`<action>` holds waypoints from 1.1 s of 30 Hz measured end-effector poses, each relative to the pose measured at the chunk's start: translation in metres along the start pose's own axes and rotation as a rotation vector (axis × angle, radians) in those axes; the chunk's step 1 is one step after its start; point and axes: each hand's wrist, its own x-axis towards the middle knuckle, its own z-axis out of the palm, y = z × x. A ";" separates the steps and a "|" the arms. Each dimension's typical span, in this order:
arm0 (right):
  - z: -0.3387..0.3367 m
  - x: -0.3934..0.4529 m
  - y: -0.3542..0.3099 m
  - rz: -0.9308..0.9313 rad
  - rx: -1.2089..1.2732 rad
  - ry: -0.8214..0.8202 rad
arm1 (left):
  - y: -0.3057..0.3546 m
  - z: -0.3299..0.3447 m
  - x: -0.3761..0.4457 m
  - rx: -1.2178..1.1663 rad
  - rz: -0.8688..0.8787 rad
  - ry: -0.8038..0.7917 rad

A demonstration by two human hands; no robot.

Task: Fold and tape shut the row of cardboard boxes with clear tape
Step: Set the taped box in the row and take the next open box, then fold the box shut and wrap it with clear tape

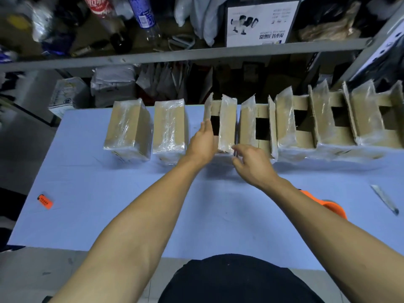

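A row of cardboard boxes wrapped in clear tape runs along the far side of the blue table (109, 204). The two leftmost boxes (129, 130) (169, 127) are shut and taped. The third box (227, 121) stands open with its long flaps upright. My left hand (202, 142) lies flat against that box's left flap, fingers extended. My right hand (251, 161) hovers at the box's near right corner, fingers apart and curled, holding nothing. Several more open boxes (284, 125) (367, 119) continue to the right. An orange tape dispenser (332, 207) peeks out behind my right forearm.
An orange lighter (45, 201) lies near the table's left edge. A utility knife blade (384, 199) lies at the right edge. Behind the boxes a metal shelf (196, 54) holds bottles, bags and a printed carton. Packages sit below it.
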 end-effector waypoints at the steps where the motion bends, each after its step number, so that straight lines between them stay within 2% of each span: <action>1: 0.001 0.001 -0.003 0.032 0.030 0.030 | -0.003 -0.003 -0.007 0.013 -0.011 0.030; 5: 0.009 0.006 -0.012 0.165 0.198 0.077 | -0.021 -0.003 -0.048 0.051 0.071 0.073; 7: 0.019 0.005 -0.021 0.143 0.192 0.060 | -0.032 0.000 -0.064 -0.010 0.097 0.094; 10: 0.040 -0.001 -0.031 0.068 0.052 -0.015 | -0.045 0.000 -0.072 -0.106 0.090 0.126; 12: 0.051 -0.007 -0.029 0.048 0.058 -0.003 | -0.052 0.004 -0.076 -0.159 0.072 0.135; 15: 0.059 -0.020 -0.024 0.124 0.242 0.049 | -0.065 0.020 -0.078 -0.371 -0.015 0.144; 18: 0.068 -0.024 -0.023 0.280 0.489 0.047 | -0.072 0.040 -0.069 -0.711 -0.208 0.213; 21: 0.080 -0.024 -0.025 0.306 0.570 -0.047 | -0.074 0.060 -0.068 -1.058 -0.354 0.051; 26: 0.095 -0.023 -0.029 0.339 0.568 -0.007 | -0.081 0.073 -0.064 -1.309 -0.332 -0.077; 30: 0.096 -0.025 -0.023 0.351 0.609 0.048 | -0.096 0.061 -0.067 -1.317 -0.353 -0.160; 33: 0.093 -0.025 -0.019 0.461 0.611 0.140 | -0.128 0.041 -0.080 -1.240 -0.308 -0.325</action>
